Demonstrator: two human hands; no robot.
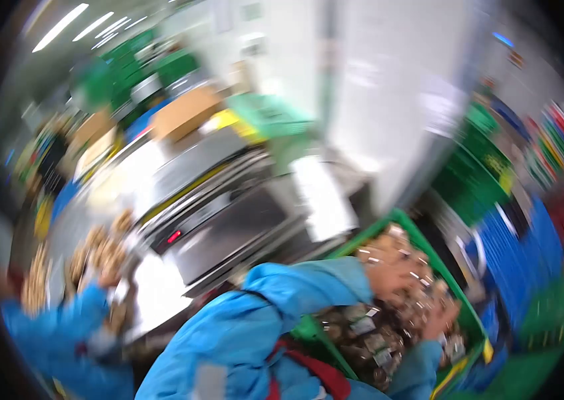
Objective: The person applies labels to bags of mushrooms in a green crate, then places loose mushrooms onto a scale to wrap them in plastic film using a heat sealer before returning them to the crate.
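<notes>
Both my hands reach into a green crate (pixel 475 310) at the lower right. My left hand (pixel 392 279) comes in from the near left side, over shiny, clear-wrapped packs of brownish contents (pixel 368 333). Lower and to the right, my right hand (pixel 440 319) is among the same packs, its fingers pointing up along them. A few packs lie between the two hands. Motion blur smears the fingers, and I cannot tell whether either hand grips a pack. Blue sleeves cover both my arms.
A co-worker's hand (pixel 108 273) is by bundled tan items (pixel 98 250) at the left. Ahead stands a dark-topped machine (pixel 228 220) with a red display, a cardboard box (pixel 185 113) behind it. Green crates (pixel 465 177) and a blue crate (pixel 518 247) stand at the right.
</notes>
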